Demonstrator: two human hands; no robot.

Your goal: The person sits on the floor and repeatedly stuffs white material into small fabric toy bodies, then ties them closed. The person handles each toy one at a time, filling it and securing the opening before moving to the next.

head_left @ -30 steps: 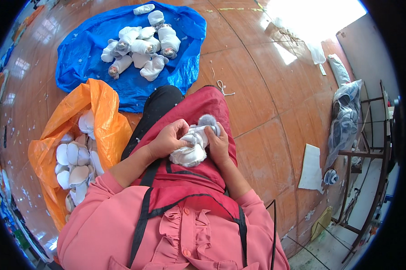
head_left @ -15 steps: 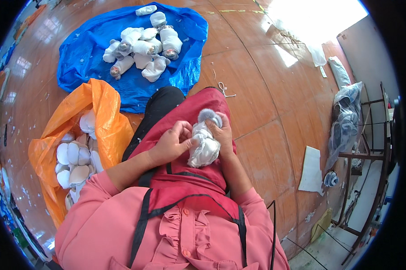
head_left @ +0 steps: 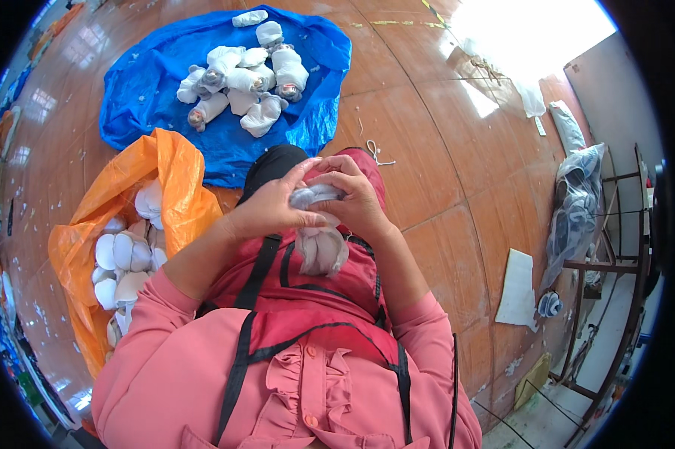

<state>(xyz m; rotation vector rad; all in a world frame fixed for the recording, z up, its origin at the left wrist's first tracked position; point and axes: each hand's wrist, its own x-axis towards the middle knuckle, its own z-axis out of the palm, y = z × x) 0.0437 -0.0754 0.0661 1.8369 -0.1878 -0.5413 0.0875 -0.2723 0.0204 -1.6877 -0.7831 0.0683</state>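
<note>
Over my lap, both hands are closed around a soft plush piece [head_left: 322, 253] with a whitish, crumpled body and a grey upper part. My left hand [head_left: 270, 203] grips its grey part from the left, thumb across the front. From the other side my right hand [head_left: 358, 196] curls its fingers over the same part. The fingers hide much of the upper end, while the pale lower end hangs free above my red apron [head_left: 225, 280]. Several white-wrapped plush toys [head_left: 289, 69] with grey ends lie in a heap on a blue sheet [head_left: 146, 112].
An orange bag [head_left: 176, 168] beside my left leg gapes around white and beige stuffed pieces [head_left: 133, 253]. At right are a metal rack [head_left: 603, 266], a clear plastic bag [head_left: 575, 202] and a white board [head_left: 514, 290]. White string [head_left: 375, 153] lies on the floor.
The plush piece has shifted left and turned in my hands. My left hand, earlier at its side, now grips its top together with the right, and both hands sit higher.
</note>
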